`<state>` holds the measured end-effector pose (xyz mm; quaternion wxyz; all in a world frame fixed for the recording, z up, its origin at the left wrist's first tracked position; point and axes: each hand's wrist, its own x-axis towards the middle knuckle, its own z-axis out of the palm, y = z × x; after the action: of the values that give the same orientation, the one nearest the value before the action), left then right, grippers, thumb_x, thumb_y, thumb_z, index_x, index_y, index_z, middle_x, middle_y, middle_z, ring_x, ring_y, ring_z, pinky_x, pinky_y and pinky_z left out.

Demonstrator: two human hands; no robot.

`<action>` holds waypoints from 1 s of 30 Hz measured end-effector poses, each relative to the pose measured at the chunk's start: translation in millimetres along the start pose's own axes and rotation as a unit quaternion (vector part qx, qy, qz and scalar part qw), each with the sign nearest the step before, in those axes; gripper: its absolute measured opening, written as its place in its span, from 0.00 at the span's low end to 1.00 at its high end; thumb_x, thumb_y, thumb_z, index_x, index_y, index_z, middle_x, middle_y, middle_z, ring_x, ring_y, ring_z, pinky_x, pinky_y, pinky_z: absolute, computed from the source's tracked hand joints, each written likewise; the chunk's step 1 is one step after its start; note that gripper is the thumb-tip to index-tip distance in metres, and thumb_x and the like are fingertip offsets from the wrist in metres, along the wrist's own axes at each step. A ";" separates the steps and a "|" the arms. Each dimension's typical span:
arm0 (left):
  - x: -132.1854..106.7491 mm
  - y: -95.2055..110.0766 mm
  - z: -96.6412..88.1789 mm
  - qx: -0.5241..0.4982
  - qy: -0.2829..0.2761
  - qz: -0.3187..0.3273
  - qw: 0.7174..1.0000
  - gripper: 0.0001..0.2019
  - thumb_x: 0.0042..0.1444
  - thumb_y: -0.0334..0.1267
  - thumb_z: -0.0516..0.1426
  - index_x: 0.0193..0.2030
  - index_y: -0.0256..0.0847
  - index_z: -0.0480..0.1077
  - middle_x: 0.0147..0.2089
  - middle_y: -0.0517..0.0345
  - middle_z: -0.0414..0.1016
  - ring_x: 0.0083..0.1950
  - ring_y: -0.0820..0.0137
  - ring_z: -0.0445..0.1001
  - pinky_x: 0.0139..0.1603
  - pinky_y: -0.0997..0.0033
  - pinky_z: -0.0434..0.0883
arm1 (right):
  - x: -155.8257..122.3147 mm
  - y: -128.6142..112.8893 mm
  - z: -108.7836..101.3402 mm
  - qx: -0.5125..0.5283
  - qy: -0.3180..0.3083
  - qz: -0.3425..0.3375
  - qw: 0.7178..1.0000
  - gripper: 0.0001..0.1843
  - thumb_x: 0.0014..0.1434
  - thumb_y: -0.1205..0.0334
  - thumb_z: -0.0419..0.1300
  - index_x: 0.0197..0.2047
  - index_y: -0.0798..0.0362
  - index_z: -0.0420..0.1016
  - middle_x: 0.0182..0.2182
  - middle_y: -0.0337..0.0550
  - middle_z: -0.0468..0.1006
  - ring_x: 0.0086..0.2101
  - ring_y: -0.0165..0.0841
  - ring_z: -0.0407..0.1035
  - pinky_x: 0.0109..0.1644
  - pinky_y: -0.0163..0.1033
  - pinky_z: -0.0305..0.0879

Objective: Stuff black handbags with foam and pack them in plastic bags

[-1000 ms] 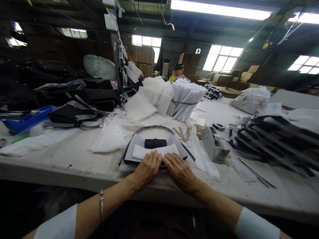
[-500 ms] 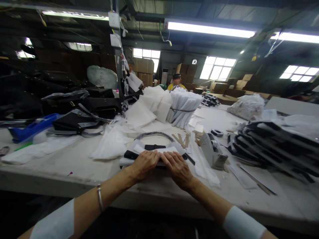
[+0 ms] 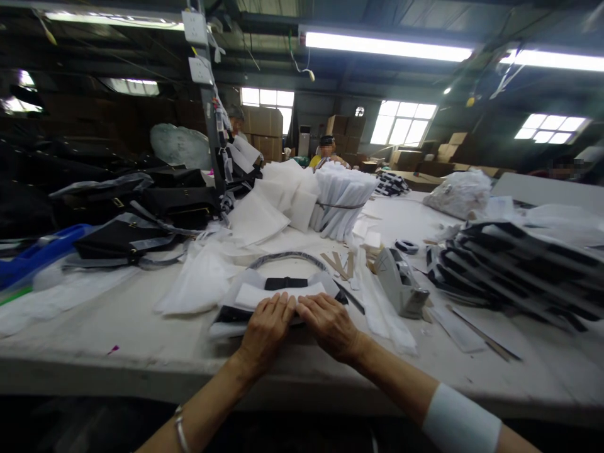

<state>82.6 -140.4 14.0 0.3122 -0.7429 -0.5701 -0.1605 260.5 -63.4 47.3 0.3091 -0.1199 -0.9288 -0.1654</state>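
Observation:
A black handbag point(image 3: 285, 283) lies in front of me on the worktable, its wrapped round handle point(image 3: 285, 255) pointing away. A folded white foam sheet point(image 3: 255, 296) rests across the bag. My left hand point(image 3: 267, 330) and my right hand point(image 3: 333, 324) are side by side at the near edge of this sheet, fingertips almost touching. The fingers of both bend over the foam, closed on it. Both thumbs are hidden, as is most of the bag's near side.
A grey tape dispenser point(image 3: 401, 283) stands to the right, before a stack of black and white wrapped pieces point(image 3: 509, 270). White foam sheets point(image 3: 259, 214) and a tied white bundle point(image 3: 342, 198) are behind. Black bags point(image 3: 123, 239) crowd the left. A person point(image 3: 325, 154) sits farther back.
Both hands have come slightly nearer to me along the foam sheet, showing more of it and the bag. The view has shifted a little to the right.

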 end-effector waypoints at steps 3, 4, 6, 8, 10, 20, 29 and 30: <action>-4.4 -9.0 -2.3 -0.007 0.043 0.021 0.999 0.19 0.64 0.25 0.46 0.58 0.33 0.67 0.57 0.43 0.75 0.56 0.60 0.74 0.55 0.60 0.70 | 1.1 -2.8 -1.5 -0.004 -0.002 -0.008 1.000 0.14 0.69 0.69 0.47 0.51 0.56 0.71 0.46 0.49 0.79 0.45 0.38 0.71 0.52 0.45 0.67; -5.5 -11.4 -2.9 -0.007 0.061 0.027 0.998 0.19 0.64 0.25 0.45 0.58 0.33 0.67 0.56 0.43 0.75 0.56 0.61 0.75 0.54 0.60 0.71 | 0.9 -3.4 -1.0 -0.004 0.001 -0.010 1.000 0.14 0.70 0.68 0.46 0.51 0.56 0.71 0.46 0.49 0.79 0.46 0.38 0.71 0.53 0.45 0.67; -7.0 -14.7 -3.2 -0.012 0.094 0.038 0.995 0.19 0.64 0.25 0.44 0.57 0.33 0.68 0.55 0.44 0.76 0.55 0.62 0.76 0.53 0.62 0.71 | 0.0 -4.3 1.2 -0.006 0.007 -0.012 1.000 0.15 0.70 0.68 0.46 0.50 0.56 0.72 0.47 0.48 0.79 0.47 0.37 0.71 0.53 0.44 0.67; -7.7 -16.4 -2.0 -0.021 0.117 0.045 0.992 0.18 0.65 0.26 0.45 0.56 0.34 0.69 0.55 0.45 0.77 0.54 0.62 0.76 0.53 0.63 0.71 | -0.1 -5.4 2.7 -0.011 0.012 -0.017 1.000 0.14 0.70 0.68 0.46 0.50 0.56 0.72 0.48 0.48 0.79 0.47 0.37 0.71 0.53 0.44 0.68; -8.4 -17.9 0.3 -0.034 0.134 0.042 0.989 0.18 0.64 0.26 0.45 0.55 0.34 0.70 0.55 0.46 0.77 0.54 0.63 0.76 0.53 0.64 0.70 | 2.2 -7.1 -0.4 -0.013 0.003 -0.021 1.000 0.14 0.69 0.69 0.48 0.51 0.56 0.72 0.49 0.49 0.78 0.49 0.37 0.71 0.53 0.44 0.68; -13.0 -44.0 -2.8 -0.066 0.138 -0.022 0.988 0.21 0.62 0.31 0.50 0.62 0.41 0.65 0.57 0.53 0.76 0.52 0.65 0.77 0.57 0.66 0.67 | -20.4 57.9 -65.2 0.036 0.139 0.162 0.976 0.15 0.64 0.72 0.55 0.51 0.50 0.74 0.48 0.44 0.80 0.49 0.37 0.74 0.57 0.45 0.69; -35.6 -58.2 17.2 -0.135 0.087 -0.089 0.983 0.28 0.60 0.39 0.52 0.68 0.50 0.58 0.57 0.59 0.76 0.49 0.64 0.78 0.54 0.68 0.72 | -134.7 101.1 -35.7 -0.135 -0.148 0.439 0.876 0.07 0.61 0.63 0.61 0.31 0.52 0.77 0.31 0.45 0.80 0.32 0.39 0.75 0.35 0.38 0.66; -35.7 -56.0 16.1 -0.144 0.084 -0.099 0.981 0.27 0.60 0.39 0.52 0.68 0.50 0.59 0.57 0.59 0.76 0.50 0.64 0.78 0.54 0.67 0.72 | -140.3 98.3 -32.3 -0.131 -0.162 0.459 0.864 0.03 0.60 0.64 0.62 0.34 0.52 0.78 0.33 0.45 0.81 0.35 0.40 0.75 0.38 0.39 0.67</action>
<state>17.0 -147.9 -3.6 0.2315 -0.7039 -0.5833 -0.3327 419.2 -2.5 8.5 0.1772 -0.5971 -0.7755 -0.1032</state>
